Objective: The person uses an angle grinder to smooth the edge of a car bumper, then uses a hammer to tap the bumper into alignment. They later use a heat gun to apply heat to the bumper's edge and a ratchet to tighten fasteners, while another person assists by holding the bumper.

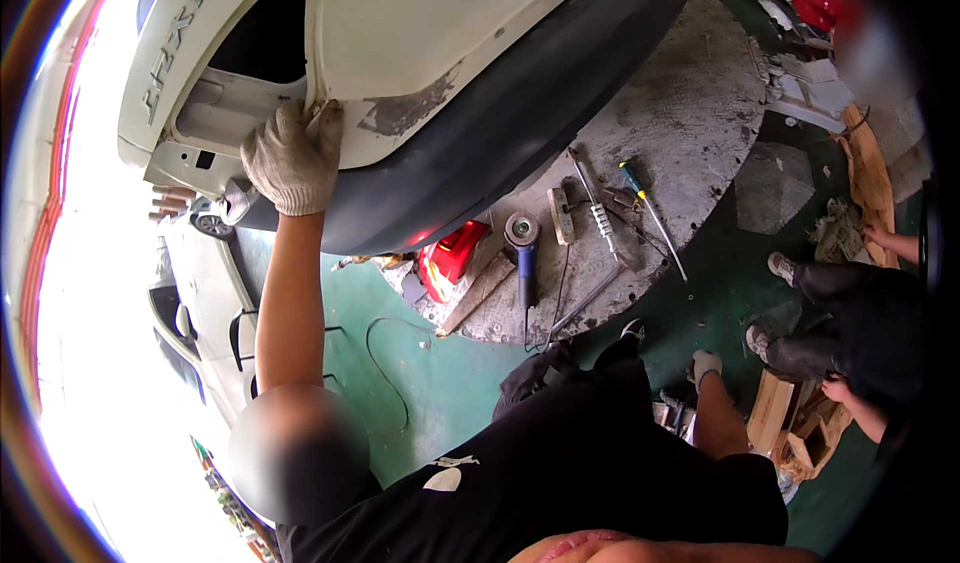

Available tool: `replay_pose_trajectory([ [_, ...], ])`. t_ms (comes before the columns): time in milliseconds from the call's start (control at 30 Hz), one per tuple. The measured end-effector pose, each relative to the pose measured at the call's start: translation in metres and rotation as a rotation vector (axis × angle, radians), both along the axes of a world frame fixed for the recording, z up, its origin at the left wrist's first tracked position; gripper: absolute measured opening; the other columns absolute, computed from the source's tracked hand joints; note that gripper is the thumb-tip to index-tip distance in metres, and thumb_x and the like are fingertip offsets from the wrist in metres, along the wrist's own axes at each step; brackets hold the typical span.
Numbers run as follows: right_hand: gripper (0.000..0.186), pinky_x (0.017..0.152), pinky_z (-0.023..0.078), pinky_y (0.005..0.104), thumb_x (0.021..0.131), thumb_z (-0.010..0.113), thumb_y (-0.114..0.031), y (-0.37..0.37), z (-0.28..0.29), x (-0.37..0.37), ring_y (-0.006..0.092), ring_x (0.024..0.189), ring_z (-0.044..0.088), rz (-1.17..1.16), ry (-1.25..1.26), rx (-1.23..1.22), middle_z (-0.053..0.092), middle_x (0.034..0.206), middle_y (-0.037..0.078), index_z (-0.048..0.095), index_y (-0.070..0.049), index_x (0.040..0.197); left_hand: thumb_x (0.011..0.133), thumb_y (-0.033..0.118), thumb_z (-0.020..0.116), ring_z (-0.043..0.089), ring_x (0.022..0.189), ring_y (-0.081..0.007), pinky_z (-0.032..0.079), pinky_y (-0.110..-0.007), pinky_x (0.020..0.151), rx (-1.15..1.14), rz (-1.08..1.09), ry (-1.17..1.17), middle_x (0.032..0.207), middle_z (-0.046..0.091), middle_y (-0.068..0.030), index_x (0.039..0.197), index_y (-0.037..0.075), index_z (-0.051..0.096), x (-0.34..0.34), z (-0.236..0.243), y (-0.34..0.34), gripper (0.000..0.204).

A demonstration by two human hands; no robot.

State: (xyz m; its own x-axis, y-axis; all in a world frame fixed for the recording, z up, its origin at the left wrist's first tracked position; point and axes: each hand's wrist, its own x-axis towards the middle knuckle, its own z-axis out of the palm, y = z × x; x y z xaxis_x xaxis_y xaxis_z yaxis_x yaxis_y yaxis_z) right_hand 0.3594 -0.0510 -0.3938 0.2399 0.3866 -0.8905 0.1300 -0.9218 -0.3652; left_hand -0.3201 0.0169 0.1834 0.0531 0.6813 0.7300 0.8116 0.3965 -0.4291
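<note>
My left hand (289,159), in a pale knit glove, grips the edge of a cream vehicle tailgate (450,23) beside its dark opening (262,38). A rough grey patch (405,103) marks the panel just right of the hand, above a dark grey bumper (470,153). My right hand (704,368), also gloved, hangs low beside my leg at the lower right; its fingers are too small and partly hidden to read.
A round, worn platform (680,83) carries an angle grinder (525,263), screwdriver (650,218), slide hammer (598,213) and red lamp (450,263). Another person (850,323) is at right near torn cardboard (865,163) and wooden pieces (775,413). A white car (200,313) stands left.
</note>
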Motion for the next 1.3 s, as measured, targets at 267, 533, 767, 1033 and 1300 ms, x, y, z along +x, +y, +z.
replay_pose_trajectory([
  [267, 0.006, 0.046, 0.048, 0.0318, 0.092, 0.066, -0.016, 0.032, 0.0, -0.06, 0.0136, 0.051, 0.057, -0.11, 0.216, 0.197, 0.059, 0.068, 0.001, 0.061, -0.015, 0.09, 0.091, 0.048, 0.07, 0.065, 0.073, -0.0354, 0.05, -0.048, 0.077, 0.008, 0.014, 0.023, 0.077, 0.067, -0.0094, 0.093, 0.014, 0.066, -0.013, -0.006, 0.017, 0.034],
  [533, 0.037, 0.074, 0.053, 0.0435, 0.086, 0.061, -0.028, -0.069, 0.052, -0.072, 0.0276, 0.083, 0.071, 0.256, -0.188, 0.193, 0.074, 0.093, 0.018, 0.075, -0.002, 0.108, 0.104, 0.018, 0.062, 0.073, 0.106, -0.0193, 0.059, -0.031, 0.087, -0.076, -0.18, -0.036, 0.122, 0.075, -0.0084, 0.129, 0.008, 0.07, -0.105, -0.022, -0.003, 0.028],
  [767, 0.036, 0.067, 0.057, 0.0429, 0.086, 0.059, -0.028, -0.301, 0.003, 0.014, 0.0315, 0.071, 0.073, -0.131, -0.524, -0.017, 0.076, 0.096, 0.02, 0.073, 0.0, 0.102, 0.104, 0.037, 0.056, 0.068, 0.072, -0.04, 0.052, -0.055, 0.065, 0.377, 0.0, 0.03, 0.081, 0.072, -0.0175, 0.087, 0.005, 0.071, 0.048, -0.026, 0.04, 0.039],
  [1033, 0.03, 0.074, 0.056, 0.042, 0.087, 0.059, -0.022, -0.448, 0.025, 0.021, 0.0305, 0.08, 0.072, -0.367, -0.637, 0.041, 0.074, 0.088, 0.019, 0.072, 0.001, 0.102, 0.101, 0.046, 0.057, 0.068, 0.092, -0.0393, 0.053, -0.053, 0.082, 0.324, 0.075, -0.221, 0.1, 0.072, -0.0181, 0.104, 0.005, 0.07, 0.022, -0.027, 0.041, 0.043],
  [1300, 0.039, 0.085, 0.056, 0.0453, 0.086, 0.059, -0.027, -0.372, 0.074, 0.077, 0.0399, 0.097, 0.072, -0.488, -0.729, 0.062, 0.074, 0.1, 0.025, 0.068, -0.001, 0.113, 0.099, 0.055, 0.058, 0.067, 0.108, -0.0352, 0.053, -0.046, 0.092, 0.003, 0.145, -0.411, 0.118, 0.07, -0.0143, 0.123, 0.008, 0.067, -0.039, -0.009, 0.049, 0.053],
])
